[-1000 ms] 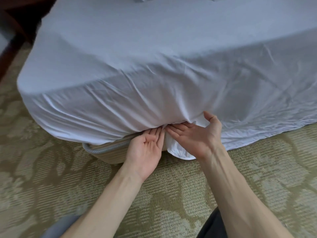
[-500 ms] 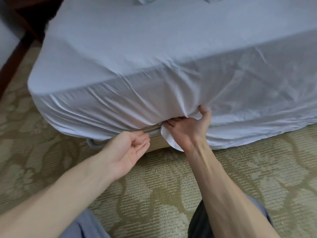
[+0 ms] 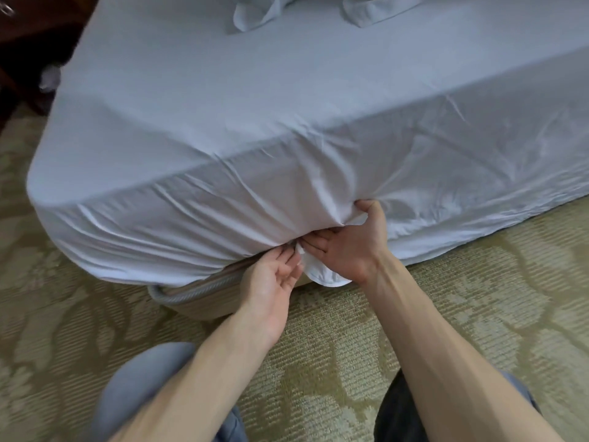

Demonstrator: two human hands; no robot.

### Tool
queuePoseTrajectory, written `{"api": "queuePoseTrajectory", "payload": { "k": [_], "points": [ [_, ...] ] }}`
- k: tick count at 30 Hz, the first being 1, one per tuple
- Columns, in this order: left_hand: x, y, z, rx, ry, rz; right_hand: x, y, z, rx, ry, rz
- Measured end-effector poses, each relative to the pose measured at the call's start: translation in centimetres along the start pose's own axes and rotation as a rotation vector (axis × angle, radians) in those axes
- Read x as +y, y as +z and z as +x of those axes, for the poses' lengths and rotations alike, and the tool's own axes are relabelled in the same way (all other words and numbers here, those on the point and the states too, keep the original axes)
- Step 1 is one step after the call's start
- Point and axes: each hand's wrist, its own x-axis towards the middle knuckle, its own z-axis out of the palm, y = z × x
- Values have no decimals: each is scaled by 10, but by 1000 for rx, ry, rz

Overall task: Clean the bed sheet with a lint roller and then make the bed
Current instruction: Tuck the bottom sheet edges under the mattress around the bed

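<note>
1. The bed sheet (image 3: 255, 138) lies smooth on top and hangs creased down the near side.
2. Our right hand (image 3: 347, 247) pinches a bunched fold at its lower edge, thumb on top.
3. Our left hand (image 3: 271, 282), palm up and fingers relaxed, touches the hanging flap just beside it.
4. Below we see the bed base (image 3: 191, 298) on patterned carpet (image 3: 446, 298).

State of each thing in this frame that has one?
bed sheet: smooth on top, side wrinkled, one flap hanging untucked.
right hand: grips the sheet's bunched lower edge, thumb on top.
left hand: palm up, fingers relaxed, touching the flap.
bed base: partly uncovered below the sheet.
</note>
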Motion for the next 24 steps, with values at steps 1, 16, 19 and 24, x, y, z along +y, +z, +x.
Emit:
{"api": "queuePoseTrajectory", "payload": {
  "k": [1,16,19,24],
  "points": [
    [-4,-1,1,15,28,-20,1,-2,-1,54,-5,-75],
    [-16,41,8,-74,-142,-224,38,-4,-7,620,-202,-158],
    [-20,43,6,-91,-130,-317,21,-5,-19,636,-299,-149],
    [-22,34,9,-126,-123,-355,-13,7,-33,370,-239,-20]
  ]
}}
